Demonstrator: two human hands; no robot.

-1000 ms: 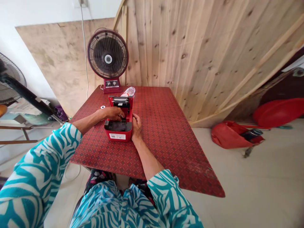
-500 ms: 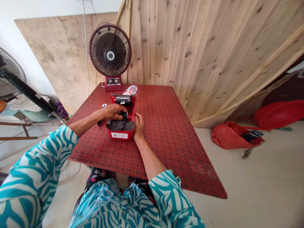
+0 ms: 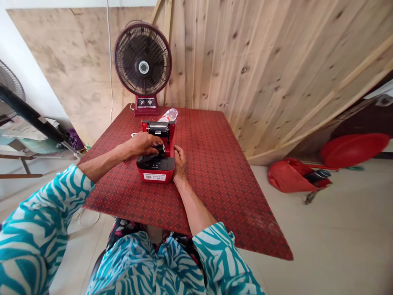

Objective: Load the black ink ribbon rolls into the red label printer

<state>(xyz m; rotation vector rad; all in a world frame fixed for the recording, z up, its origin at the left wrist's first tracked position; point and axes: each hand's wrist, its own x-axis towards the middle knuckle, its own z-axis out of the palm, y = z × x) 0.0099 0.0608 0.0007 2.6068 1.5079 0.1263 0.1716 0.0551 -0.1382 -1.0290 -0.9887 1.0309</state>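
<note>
A small red label printer (image 3: 156,175) with a black front panel stands on the table, its lid (image 3: 158,129) raised. Inside the printer's bay lies a black ribbon roll (image 3: 161,150) with a pale core end facing right. My left hand (image 3: 143,143) reaches in from the left, its fingers closed over the roll and hiding part of it. Against the printer's right side, my right hand (image 3: 179,164) is wrapped with curled fingers, gripping the casing. A small white-ended roll (image 3: 133,134) shows partly behind my left forearm.
A clear plastic bottle (image 3: 168,115) lies behind the lid. A dark red fan (image 3: 143,65) stands at the back of the patterned red table (image 3: 215,176). Wooden boards rise behind. On the floor at right lies a red bag (image 3: 288,176); a floor fan's pole (image 3: 37,119) leans at left.
The loose black film that draped over the printer's front has gone from there, and the panel's buttons now show. My left hand stays at the roll, slightly shifted. The view has moved a little.
</note>
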